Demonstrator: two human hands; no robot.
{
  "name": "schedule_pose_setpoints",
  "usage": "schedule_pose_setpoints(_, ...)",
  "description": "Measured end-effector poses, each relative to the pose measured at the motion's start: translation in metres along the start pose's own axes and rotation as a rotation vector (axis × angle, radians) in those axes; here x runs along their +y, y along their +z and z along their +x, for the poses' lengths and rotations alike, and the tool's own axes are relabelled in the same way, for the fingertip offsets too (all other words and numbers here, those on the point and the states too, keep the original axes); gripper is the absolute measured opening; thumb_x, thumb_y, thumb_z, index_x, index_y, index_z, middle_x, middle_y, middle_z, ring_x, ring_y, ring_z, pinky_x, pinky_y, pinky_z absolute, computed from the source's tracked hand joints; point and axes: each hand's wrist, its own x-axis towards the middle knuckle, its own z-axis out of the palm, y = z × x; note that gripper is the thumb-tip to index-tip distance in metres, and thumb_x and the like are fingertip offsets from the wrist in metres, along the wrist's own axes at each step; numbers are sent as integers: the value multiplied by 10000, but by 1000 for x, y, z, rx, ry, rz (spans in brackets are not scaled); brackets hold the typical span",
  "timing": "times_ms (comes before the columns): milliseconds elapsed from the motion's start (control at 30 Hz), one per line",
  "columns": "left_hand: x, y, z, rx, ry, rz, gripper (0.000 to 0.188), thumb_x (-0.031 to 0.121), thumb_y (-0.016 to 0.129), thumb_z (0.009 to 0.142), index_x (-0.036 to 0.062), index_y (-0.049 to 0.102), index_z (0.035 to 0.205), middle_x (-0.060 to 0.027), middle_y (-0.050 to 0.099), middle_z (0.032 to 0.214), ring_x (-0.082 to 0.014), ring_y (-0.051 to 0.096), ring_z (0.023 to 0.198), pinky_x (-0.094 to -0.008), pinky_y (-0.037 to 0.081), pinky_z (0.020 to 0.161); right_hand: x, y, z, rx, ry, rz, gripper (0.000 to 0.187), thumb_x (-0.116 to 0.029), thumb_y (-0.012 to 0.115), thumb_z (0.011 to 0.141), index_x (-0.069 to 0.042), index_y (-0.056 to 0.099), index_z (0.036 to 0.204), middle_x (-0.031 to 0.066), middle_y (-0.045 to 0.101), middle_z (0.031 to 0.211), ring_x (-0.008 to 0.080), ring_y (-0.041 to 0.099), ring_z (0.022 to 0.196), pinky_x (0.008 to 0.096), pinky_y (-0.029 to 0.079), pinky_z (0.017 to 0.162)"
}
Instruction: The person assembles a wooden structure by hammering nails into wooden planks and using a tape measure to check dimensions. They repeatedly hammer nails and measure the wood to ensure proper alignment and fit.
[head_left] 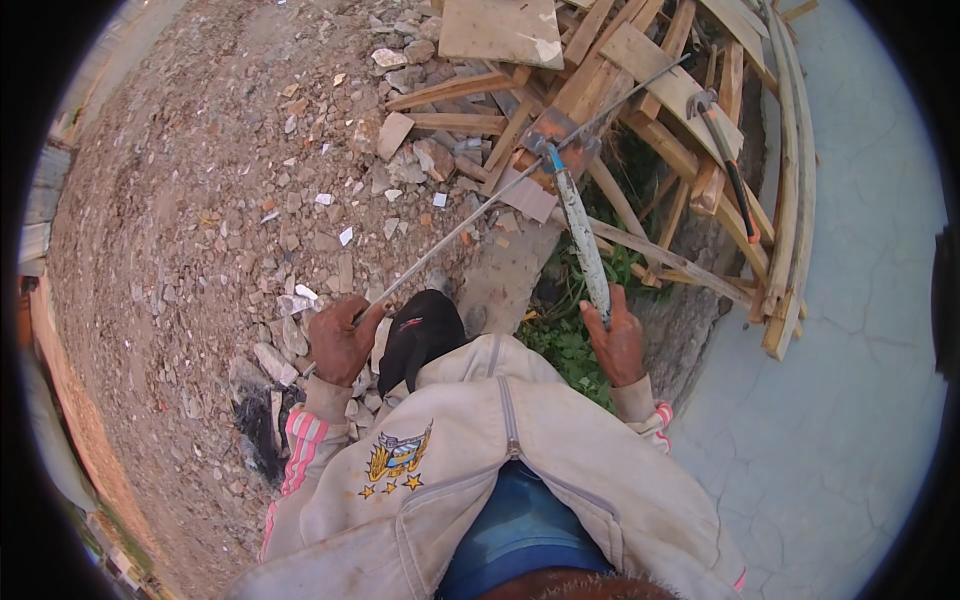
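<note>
My left hand [343, 340] is closed around the lower part of a long thin metal rod [440, 245]. The rod slants up to the right, across a rusty orange-brown block [552, 135] and over the wood pile. In my right hand [615, 338] is a hammer, gripped near the end of its white-smeared handle [583, 235]. The handle turns blue near the hammer's head, which is at the rod above the block. Whether head and rod touch, I cannot tell. A second hammer [725, 155] with a black and orange handle lies on the wood, untouched.
Scrap planks and beams [690, 170] are heaped at the far right against a pale blue cracked surface [840, 380]. Stony rubble [220, 210] spreads to the left. Green weeds [570, 345] grow near my right hand. A black item [425, 335], shoe or cap, is by my left hand.
</note>
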Motion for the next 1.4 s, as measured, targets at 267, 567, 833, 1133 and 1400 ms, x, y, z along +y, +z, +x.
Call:
schedule_pose_setpoints(267, -2, -1, 2, -43, -38, -10, 287, 261, 802, 871, 28, 679, 756, -155, 627, 658, -352, 607, 584, -440, 443, 558, -1, 39, -18, 99, -13, -21, 360, -316, 678, 1006, -52, 520, 1192, 255, 667, 795, 481, 666, 724, 534, 481, 583)
schedule_pose_setpoints(567, -2, -5, 5, -132, -141, -129, 233, 216, 799, 895, 13, 702, 837, -58, 567, 599, -107, 474, 539, -312, 391, 519, -18, 37, -14, 36, 57, 63, 303, -255, 684, 993, -33, 491, 1067, 259, 620, 719, 492, 620, 665, 559, 449, 580)
schedule_pose_setpoints(833, -27, -47, -48, -148, -74, 67, 283, 310, 747, 926, 43, 702, 1008, -172, 686, 836, -364, 687, 755, -468, 511, 652, -32, 29, -14, -91, 198, 241, 334, -282, 635, 1036, 0, 500, 1152, 173, 600, 748, 273, 603, 557, 378, 488, 493)
schedule_pose_setpoints(1133, -38, -58, -75, -197, -87, 375, 224, 269, 694, 958, 58, 645, 1013, -165, 636, 808, -393, 652, 758, -497, 490, 641, -32, 29, -14, -197, 217, 385, 343, -316, 607, 1060, -18, 536, 1214, 27, 535, 714, 102, 507, 521, 275, 438, 471)
schedule_pose_setpoints(1400, -49, -65, -27, -427, -30, -168, 272, 255, 642, 1009, 15, 585, 893, -166, 581, 697, -334, 597, 652, -459, 441, 601, -35, 33, -6, -93, 327, 413, 335, -381, 641, 1038, -52, 596, 994, -13, 478, 634, 90, 470, 469, 274, 387, 432)
